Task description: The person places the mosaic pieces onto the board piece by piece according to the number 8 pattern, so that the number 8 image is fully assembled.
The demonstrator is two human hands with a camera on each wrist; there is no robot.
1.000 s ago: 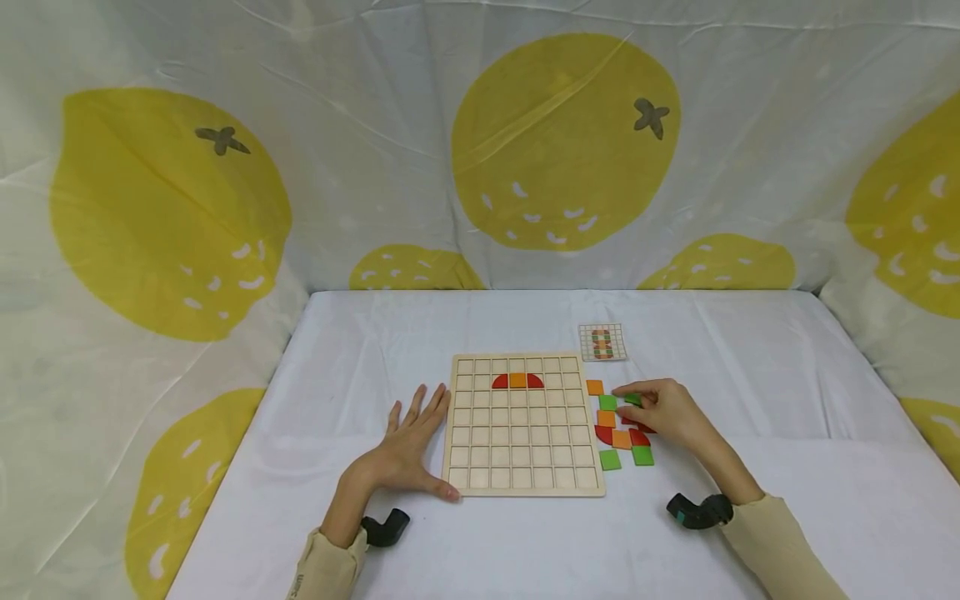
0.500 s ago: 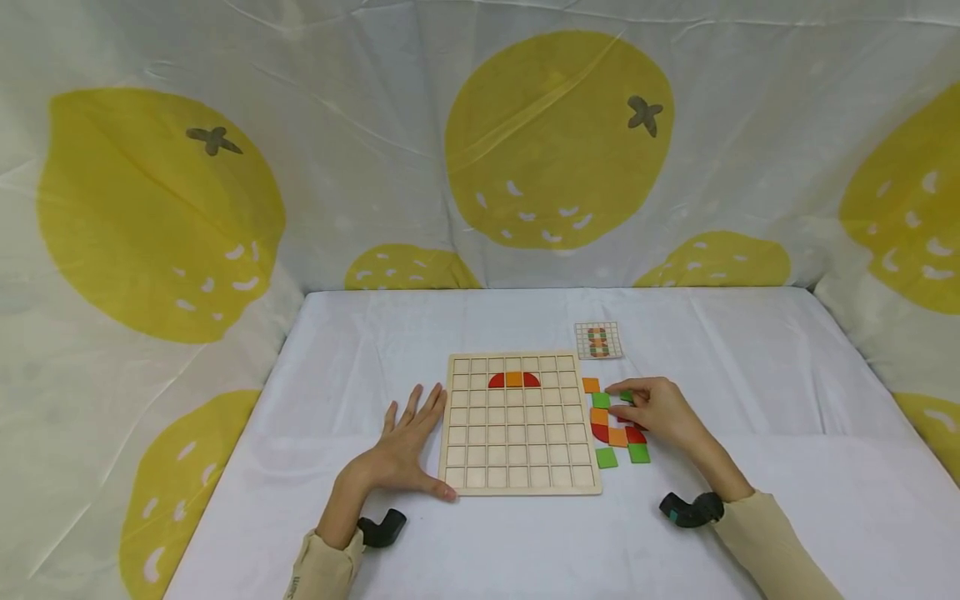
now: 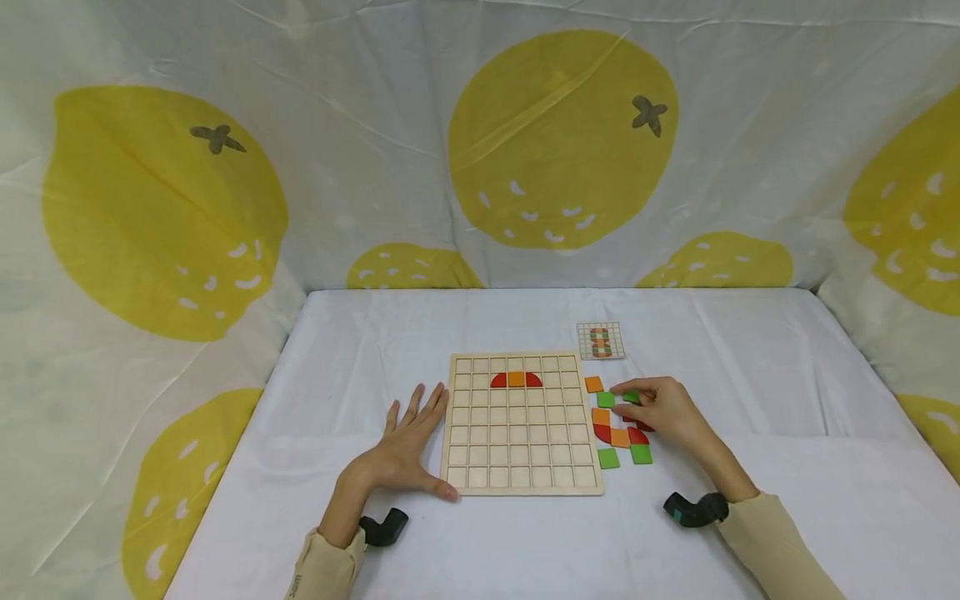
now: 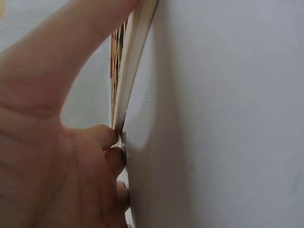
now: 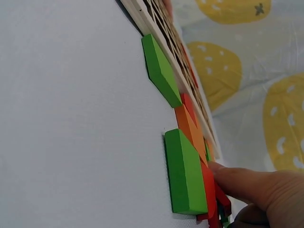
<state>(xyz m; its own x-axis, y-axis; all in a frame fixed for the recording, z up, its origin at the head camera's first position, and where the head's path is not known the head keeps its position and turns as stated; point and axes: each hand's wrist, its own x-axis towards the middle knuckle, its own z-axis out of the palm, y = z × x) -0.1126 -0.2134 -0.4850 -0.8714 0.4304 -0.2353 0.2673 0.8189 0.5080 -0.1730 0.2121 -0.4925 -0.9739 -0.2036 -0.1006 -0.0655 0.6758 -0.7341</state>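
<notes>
A wooden grid board (image 3: 521, 454) lies on the white table. One orange square (image 3: 517, 379) sits between two red curved pieces (image 3: 498, 381) in its second row. My left hand (image 3: 401, 454) is spread flat by the left side, its fingertips and thumb touching the board's edge; in the left wrist view the palm (image 4: 52, 161) is close up. Right of the board, my right hand (image 3: 667, 412) pinches a green square tile (image 3: 606, 400) at its edges between thumb and forefinger. Another green tile (image 3: 631, 397) and red pieces (image 3: 639, 423) are partly hidden under this hand.
Loose orange tiles (image 3: 594, 384), red curved pieces (image 3: 602, 432) and green tiles (image 3: 641, 454) lie close to the board's right side. A small pattern card (image 3: 600, 341) rests beyond its upper right corner. A lemon-print cloth (image 3: 562, 142) hangs behind the table.
My right hand stays over the loose pieces, with only slight finger movement. An orange tile beside the green one has shifted slightly left. My left hand and the board keep their places.
</notes>
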